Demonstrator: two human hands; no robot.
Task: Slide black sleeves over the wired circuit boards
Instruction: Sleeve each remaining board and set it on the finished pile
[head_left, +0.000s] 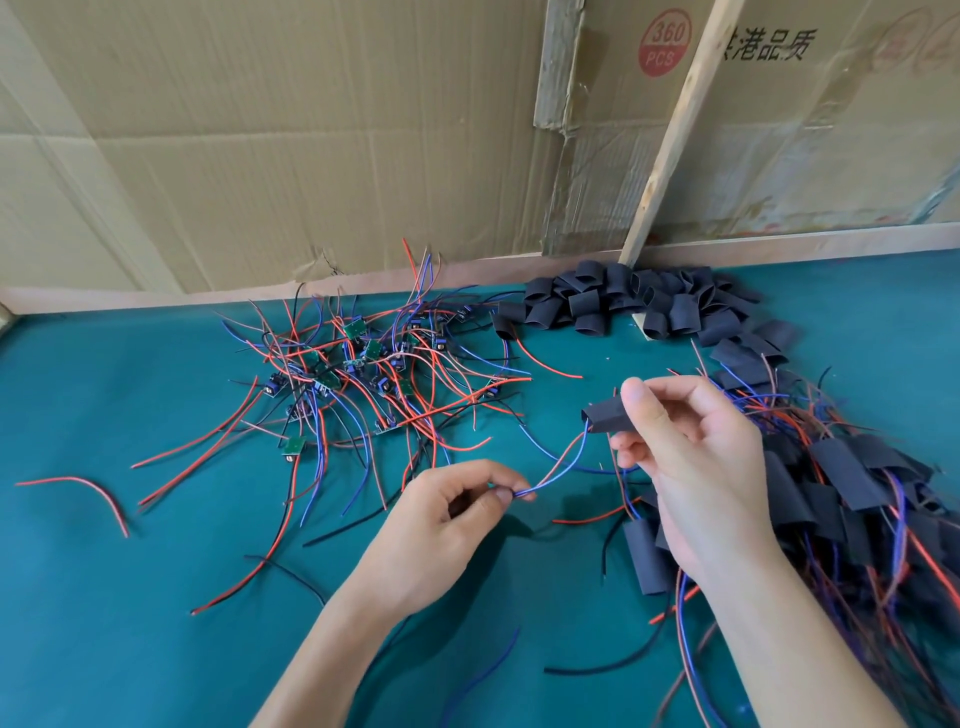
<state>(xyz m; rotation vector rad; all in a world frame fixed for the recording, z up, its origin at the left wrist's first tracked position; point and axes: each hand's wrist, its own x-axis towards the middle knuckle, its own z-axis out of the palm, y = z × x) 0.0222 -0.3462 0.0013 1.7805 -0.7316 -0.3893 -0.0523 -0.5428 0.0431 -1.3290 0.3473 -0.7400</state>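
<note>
2 hands work above the near right part of the green surface (130, 597): the right hand (691, 452) holds a black sleeve (605, 415) pinched between thumb and fingers (641, 400), with its open mouth turned left, while the left hand (441, 519) pinches the ends of a blue and red wire pair (558, 462) that runs up into that mouth. Holding the wires taut on 1 side and the sleeve on the other looks meant to draw the tube along the leads and over the board; whether a board already sits inside this sleeve cannot be told, as the tube hides its contents. Nothing here serves as a true container; the stock lies in loose heaps sorted by stage. Bare wired circuit boards (358, 374) lie tangled toward the far middle of the surface, within the left hand's reach. Empty sleeves (623, 306) are heaped against the far edge, right of centre, at the foot of a leaning wooden stick (670, 135). Sleeved pieces (841, 478) with trailing wires are piled along the right edge, beside the right hand, probably so each done piece can be dropped there at once. Stray wires lie near the left edge (78, 486). Cardboard sheets (260, 130) stand behind the far edge as a backdrop.
</note>
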